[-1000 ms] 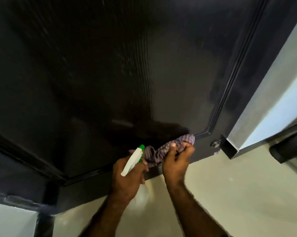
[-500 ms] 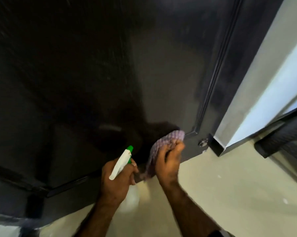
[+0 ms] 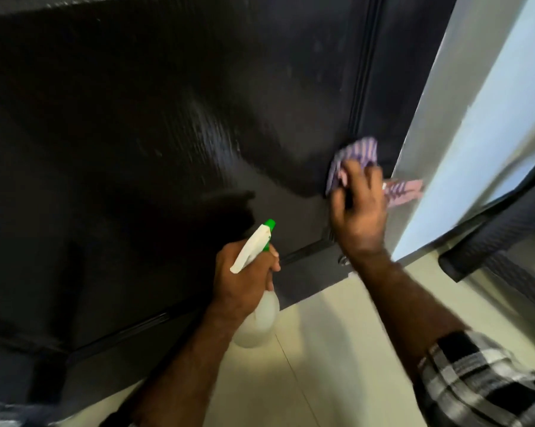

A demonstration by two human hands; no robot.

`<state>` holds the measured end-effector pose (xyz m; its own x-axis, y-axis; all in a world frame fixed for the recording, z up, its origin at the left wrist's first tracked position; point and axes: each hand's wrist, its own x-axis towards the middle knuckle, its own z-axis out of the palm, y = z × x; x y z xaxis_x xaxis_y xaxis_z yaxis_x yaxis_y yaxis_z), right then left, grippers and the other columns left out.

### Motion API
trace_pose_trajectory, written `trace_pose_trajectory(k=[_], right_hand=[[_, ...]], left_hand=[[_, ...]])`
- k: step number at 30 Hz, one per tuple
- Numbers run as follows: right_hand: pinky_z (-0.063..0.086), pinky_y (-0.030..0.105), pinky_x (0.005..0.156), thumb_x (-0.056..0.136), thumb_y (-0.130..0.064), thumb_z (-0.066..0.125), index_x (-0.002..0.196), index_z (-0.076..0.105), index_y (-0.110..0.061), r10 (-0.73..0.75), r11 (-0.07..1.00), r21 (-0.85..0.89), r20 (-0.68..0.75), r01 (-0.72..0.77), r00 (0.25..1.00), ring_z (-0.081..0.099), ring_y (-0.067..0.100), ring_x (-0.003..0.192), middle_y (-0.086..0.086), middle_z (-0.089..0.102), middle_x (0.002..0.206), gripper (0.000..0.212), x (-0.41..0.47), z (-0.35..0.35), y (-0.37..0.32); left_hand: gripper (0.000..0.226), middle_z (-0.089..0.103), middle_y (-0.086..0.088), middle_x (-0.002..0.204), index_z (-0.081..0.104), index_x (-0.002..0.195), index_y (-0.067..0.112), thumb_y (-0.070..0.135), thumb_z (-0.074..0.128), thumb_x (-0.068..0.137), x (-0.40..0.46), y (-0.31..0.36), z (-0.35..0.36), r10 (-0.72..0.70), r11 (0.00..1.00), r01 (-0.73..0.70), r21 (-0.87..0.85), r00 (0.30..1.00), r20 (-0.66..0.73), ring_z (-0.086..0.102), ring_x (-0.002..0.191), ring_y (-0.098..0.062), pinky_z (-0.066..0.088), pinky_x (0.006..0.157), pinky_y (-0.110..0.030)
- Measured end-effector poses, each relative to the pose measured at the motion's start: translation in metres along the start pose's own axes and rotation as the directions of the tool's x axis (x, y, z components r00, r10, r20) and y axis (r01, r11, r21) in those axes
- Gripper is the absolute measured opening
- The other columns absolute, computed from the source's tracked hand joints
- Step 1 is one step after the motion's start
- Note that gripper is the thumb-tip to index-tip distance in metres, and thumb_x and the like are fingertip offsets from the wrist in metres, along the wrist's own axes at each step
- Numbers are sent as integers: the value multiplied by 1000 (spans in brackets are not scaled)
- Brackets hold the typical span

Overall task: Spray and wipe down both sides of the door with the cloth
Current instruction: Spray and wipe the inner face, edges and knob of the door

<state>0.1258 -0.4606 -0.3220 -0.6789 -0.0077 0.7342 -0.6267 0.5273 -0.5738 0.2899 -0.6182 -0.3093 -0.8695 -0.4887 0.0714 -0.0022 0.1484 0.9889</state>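
A dark door (image 3: 167,134) is pressed near its right edge by a striped cloth (image 3: 357,154), gripped by the right hand (image 3: 358,211). A spray bottle (image 3: 257,291) is gripped lower down by the left hand (image 3: 244,282).

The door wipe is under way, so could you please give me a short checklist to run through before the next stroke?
1. Cloth against door: ok, right hand presses it near the edge.
2. Grip on cloth: ok, though one end trails loose.
3. Spray bottle held: ok, in left hand, nozzle toward the door.
4. Liquid left: cannot tell.
5. Panel wet: ok, streaks glisten.
6. Other side wiped: cannot tell.
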Motion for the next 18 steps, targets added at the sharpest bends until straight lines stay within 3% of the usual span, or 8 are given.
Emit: trace_pose_trajectory(k=[2,4,7,9,11,14,18], right_hand=[[49,40,93,101,-24,58,134,67,-11,82,996,-45,184,-75,979,60,38,111,18,60,130,36,-55,6,33],[45,34,88,101,-33,53,123,73,-13,186,982,-54,303,-179,935,64,38,104,14,65,122,36,-99,2,58],[48,29,88,95,-27,53,112,73,-14,379,914,60,218,-400,899,65,30,100,5,70,111,29,-125,-11,77],[53,25,86,93,-20,55,113,71,-17,461,868,124,156,-480,874,67,29,99,3,70,110,26,-127,-15,78],[59,25,79,93,-19,56,118,68,-20,464,859,153,175,-489,869,68,33,97,3,70,111,28,-128,-15,76],[65,49,86,99,-16,58,128,66,-14,382,879,230,184,-417,906,70,26,105,2,69,118,31,-117,-15,58],[58,39,94,103,-8,61,132,63,-9,217,952,196,103,-234,971,67,23,107,5,70,122,29,-73,-14,26]], left_hand=[[18,68,-19,67,71,73,7,25,68,73,-2,-10,5,-84,995,84,54,996,-2,57,44,-20,55,50,-35],[40,68,-16,68,71,80,5,41,74,63,-7,-35,11,-184,966,185,181,983,-27,62,46,-24,58,49,-37],[54,72,-11,77,71,85,16,62,68,57,-14,-64,21,-253,872,248,421,966,-44,73,67,-33,65,64,-49],[47,69,-1,79,73,91,19,59,71,67,-15,-70,29,-295,807,265,527,955,-29,74,80,-30,65,77,-48],[36,66,4,83,75,97,19,50,76,78,-13,-72,39,-318,791,273,548,948,-14,73,87,-27,64,82,-45],[41,75,-2,88,76,92,19,54,69,72,-9,-72,51,-283,765,223,604,959,4,74,84,-28,63,80,-44],[55,74,-3,86,75,92,21,71,63,71,2,-69,61,-266,784,238,574,963,-36,74,75,-30,65,71,-45]])
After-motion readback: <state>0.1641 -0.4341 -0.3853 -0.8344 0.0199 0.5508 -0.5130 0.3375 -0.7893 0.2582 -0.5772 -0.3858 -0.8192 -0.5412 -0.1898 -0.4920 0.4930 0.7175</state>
